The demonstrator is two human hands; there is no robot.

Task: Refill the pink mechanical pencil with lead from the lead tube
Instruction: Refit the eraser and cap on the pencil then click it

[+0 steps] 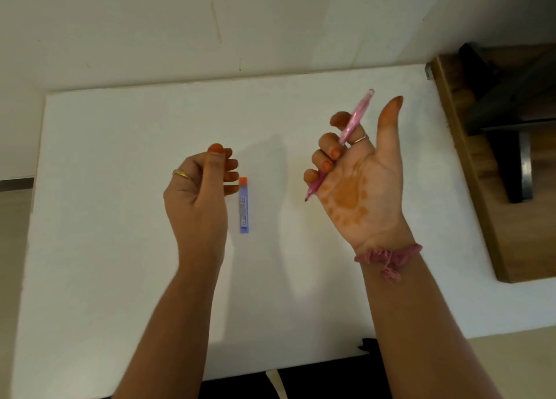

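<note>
My right hand (361,182) is raised palm up above the white table (120,188), its curled fingers gripping the pink mechanical pencil (353,125). The pencil slants with its tip low at the left and its back end high at the right. The lead tube (244,206), blue with an orange cap, lies flat on the table with its cap at the far end. My left hand (200,191) hovers just left of the tube with its fingers curled and thumb against the fingertips. I cannot tell whether anything small is pinched there.
A wooden piece of furniture (487,170) stands against the table's right edge. A white wall (210,22) rises behind the table's far edge. Dark cloth (316,380) shows below the table's near edge.
</note>
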